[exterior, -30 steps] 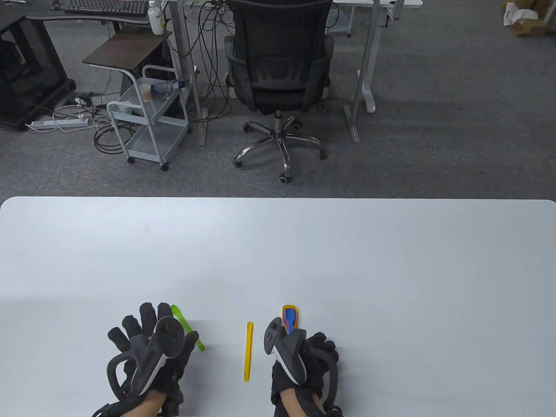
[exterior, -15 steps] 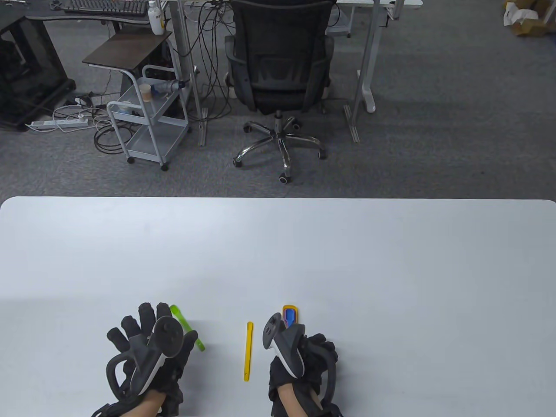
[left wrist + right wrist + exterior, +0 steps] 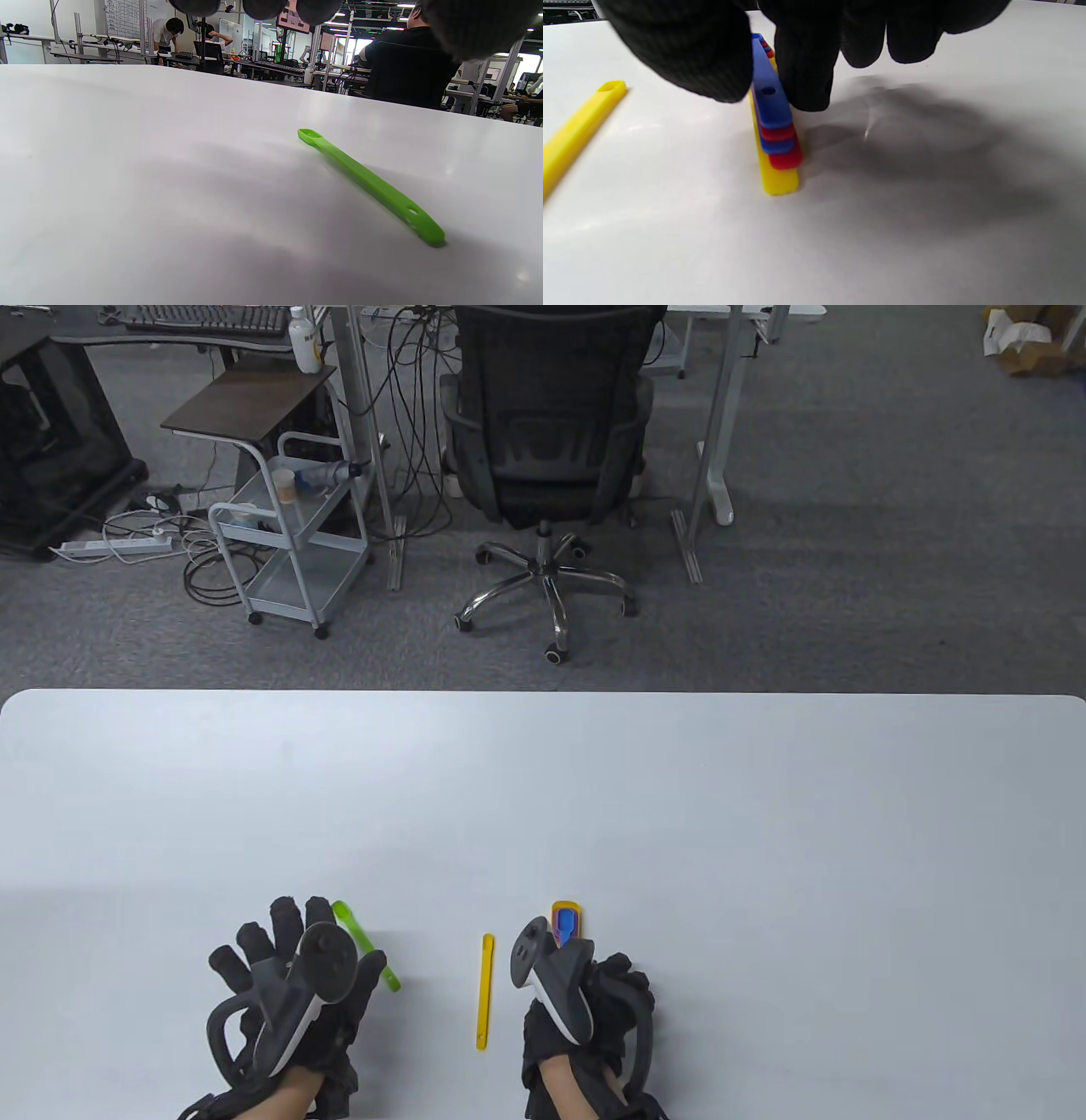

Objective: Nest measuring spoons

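A stack of nested measuring spoons, yellow at the bottom with red and blue above, lies on the white table. My right hand pinches the stack's handles between thumb and forefinger. A loose yellow spoon lies just left of that hand and also shows in the right wrist view. A green spoon lies flat beside my left hand. In the left wrist view the green spoon lies free, with the fingertips above it and not touching.
The table's far edge runs across mid-view. Beyond it on the floor stand an office chair and a small wheeled cart.
My right hand has drifted slightly left and towards me while holding the stack. The left hand and both loose spoons have not moved.
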Demonstrator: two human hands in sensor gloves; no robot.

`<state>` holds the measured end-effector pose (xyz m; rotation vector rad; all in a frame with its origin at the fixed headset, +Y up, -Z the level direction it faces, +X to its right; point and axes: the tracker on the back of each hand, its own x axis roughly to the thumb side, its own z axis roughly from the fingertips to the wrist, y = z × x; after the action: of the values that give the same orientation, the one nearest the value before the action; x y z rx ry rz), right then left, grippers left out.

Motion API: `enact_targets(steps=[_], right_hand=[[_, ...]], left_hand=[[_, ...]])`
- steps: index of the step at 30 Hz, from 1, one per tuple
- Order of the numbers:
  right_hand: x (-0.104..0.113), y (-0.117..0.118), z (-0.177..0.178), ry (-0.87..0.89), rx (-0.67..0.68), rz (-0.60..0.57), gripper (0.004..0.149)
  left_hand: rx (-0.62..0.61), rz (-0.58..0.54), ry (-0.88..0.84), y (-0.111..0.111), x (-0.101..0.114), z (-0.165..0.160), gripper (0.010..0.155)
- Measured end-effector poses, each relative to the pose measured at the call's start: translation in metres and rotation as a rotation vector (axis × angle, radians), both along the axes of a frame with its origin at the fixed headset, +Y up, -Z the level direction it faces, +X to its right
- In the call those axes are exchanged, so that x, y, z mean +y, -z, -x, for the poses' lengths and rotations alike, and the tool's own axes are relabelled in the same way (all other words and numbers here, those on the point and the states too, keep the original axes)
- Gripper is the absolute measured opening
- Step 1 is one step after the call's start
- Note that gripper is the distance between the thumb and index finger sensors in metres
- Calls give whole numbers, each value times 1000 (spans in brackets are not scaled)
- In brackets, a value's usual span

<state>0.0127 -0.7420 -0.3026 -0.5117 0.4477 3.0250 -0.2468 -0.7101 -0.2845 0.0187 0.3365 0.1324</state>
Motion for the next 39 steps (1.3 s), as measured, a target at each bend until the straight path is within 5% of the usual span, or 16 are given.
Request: enact_targets(steps=[11,19,30,39], right_hand=[[12,-4,-14,29,21,-68,73],[31,-5,-40,15,21,-130,76],[56,-7,-110,6,-36,-220,75],[47,-9,-168,-24,-84,-267,76]], left_hand=[[4,-5,-7,0,0,2,91],[5,-6,-1,0,1,1,91],[1,-8,10,0,1,0,91],[-1,-18,16,-1,0,-2,91]])
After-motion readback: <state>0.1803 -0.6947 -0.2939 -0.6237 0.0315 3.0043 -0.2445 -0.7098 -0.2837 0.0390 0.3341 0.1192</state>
